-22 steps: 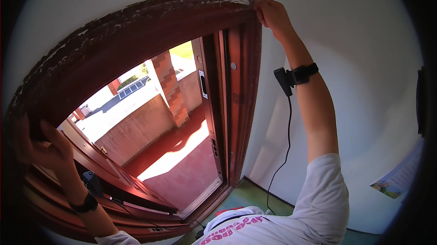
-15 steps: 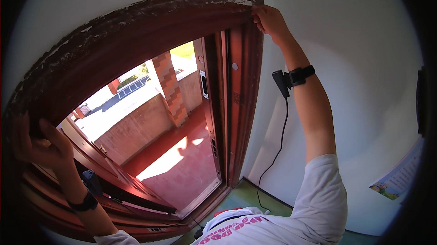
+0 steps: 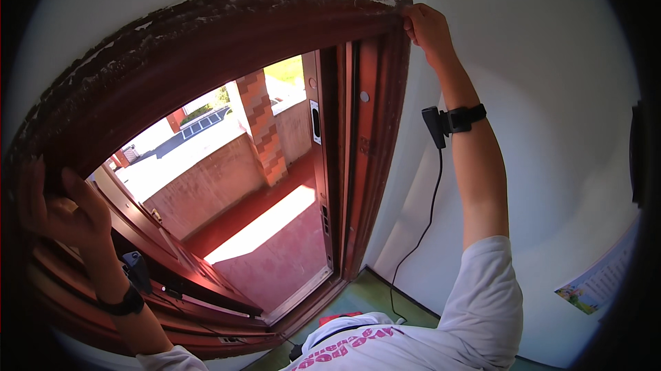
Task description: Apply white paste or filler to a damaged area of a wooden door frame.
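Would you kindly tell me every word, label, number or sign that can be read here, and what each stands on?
Shirt: pink lettering across white cloth; I won't copy out its words.
Poster at the right: rows of print, too small to read.
Door frame: faint dark marks, too blurred to tell whether they are text.
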{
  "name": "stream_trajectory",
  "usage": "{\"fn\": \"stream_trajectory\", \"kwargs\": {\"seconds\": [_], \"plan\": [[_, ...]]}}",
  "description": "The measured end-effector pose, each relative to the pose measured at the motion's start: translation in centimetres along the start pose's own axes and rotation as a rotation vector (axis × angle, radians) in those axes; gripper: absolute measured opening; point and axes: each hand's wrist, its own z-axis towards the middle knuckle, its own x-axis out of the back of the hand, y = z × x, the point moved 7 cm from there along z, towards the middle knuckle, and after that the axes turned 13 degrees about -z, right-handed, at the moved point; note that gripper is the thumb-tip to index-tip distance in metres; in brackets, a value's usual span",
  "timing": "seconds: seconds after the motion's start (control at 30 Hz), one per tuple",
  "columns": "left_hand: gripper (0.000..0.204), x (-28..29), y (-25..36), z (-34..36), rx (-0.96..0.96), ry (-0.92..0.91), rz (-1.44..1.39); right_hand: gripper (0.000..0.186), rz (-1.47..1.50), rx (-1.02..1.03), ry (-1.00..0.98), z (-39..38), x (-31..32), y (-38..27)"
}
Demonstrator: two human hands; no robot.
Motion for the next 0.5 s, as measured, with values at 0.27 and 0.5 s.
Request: {"fn": "stream_trajectory", "kwargs": {"seconds": [0.27, 0.5], "plan": [[0.037, 0.6, 0.9, 0.7, -0.07, 0.096, 0.058, 0.019, 0.019, -0.042, -0.048, 0.0, -1.7, 0.3], [0.035, 0.7, 0.9, 0.3, -0.068, 0.088, 0.115, 0.018, 0.046, -0.001, 0.004, 0.5, -0.8, -1.5]]}}
